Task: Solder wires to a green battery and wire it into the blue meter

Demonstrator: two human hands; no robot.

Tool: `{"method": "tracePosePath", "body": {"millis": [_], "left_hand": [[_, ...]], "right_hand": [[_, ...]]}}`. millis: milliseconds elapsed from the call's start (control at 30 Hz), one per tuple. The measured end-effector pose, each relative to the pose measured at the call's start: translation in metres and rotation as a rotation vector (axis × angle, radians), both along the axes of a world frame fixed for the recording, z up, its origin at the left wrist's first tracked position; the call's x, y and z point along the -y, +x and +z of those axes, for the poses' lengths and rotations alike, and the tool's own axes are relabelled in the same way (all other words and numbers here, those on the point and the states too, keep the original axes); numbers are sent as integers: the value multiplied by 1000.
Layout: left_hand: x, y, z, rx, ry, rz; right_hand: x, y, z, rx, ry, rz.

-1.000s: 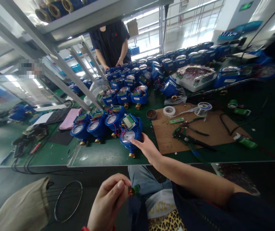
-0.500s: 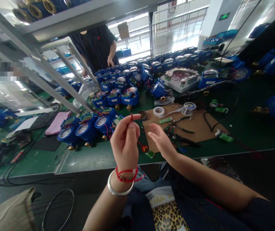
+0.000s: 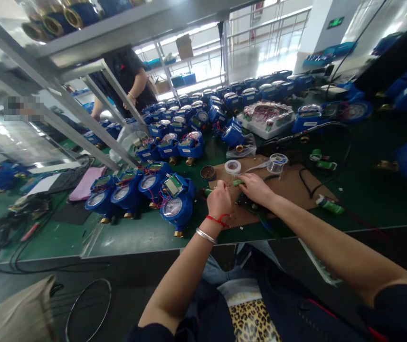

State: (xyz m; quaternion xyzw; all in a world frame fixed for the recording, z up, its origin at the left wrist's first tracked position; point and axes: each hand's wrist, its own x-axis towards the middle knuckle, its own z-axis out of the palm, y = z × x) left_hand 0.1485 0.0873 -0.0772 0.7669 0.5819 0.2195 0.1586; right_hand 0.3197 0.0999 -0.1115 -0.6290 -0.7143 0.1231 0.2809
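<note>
Low over the brown board, my left hand (image 3: 219,203) is closed, with a small green cylinder (image 3: 207,191) that looks like a wired battery poking out on its left side. My fingers cover most of it. Close beside it, my right hand (image 3: 256,189) has its fingertips closed on the right end of a green battery-like stick (image 3: 238,182) lying on the board (image 3: 296,190). Dark-handled pliers (image 3: 249,203) lie partly under my right hand. Left of my hands stands a blue water meter (image 3: 176,209) with its display and red wires exposed.
A white tape roll (image 3: 232,167), a solder spool (image 3: 277,163) and a round brown tin (image 3: 208,173) sit behind my hands. Several blue meters (image 3: 191,145) fill the bench beyond. Another green battery (image 3: 330,204) lies right. A co-worker (image 3: 127,80) stands behind the shelf frame.
My left hand has come down and right from its raised pinch, uncovering the blue meter. My right hand has moved forward onto the green stick. The co-worker has shifted left.
</note>
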Motion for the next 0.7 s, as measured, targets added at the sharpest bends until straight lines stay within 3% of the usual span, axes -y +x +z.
{"method": "tracePosePath", "body": {"millis": [167, 333, 467, 567, 700], "left_hand": [[-9, -2, -20, 24, -57, 26], [-20, 0, -25, 77, -38, 23], [-22, 1, -26, 124, -46, 14], [-22, 0, -27, 148, -50, 20], [-23, -1, -29, 160, -47, 42]], "right_hand": [[6, 14, -3, 32, -24, -77], [23, 24, 1, -25, 8, -142], [27, 44, 17, -143, 99, -181], [13, 78, 33, -277, 197, -354], [-30, 127, 48, -517, 232, -631]]}}
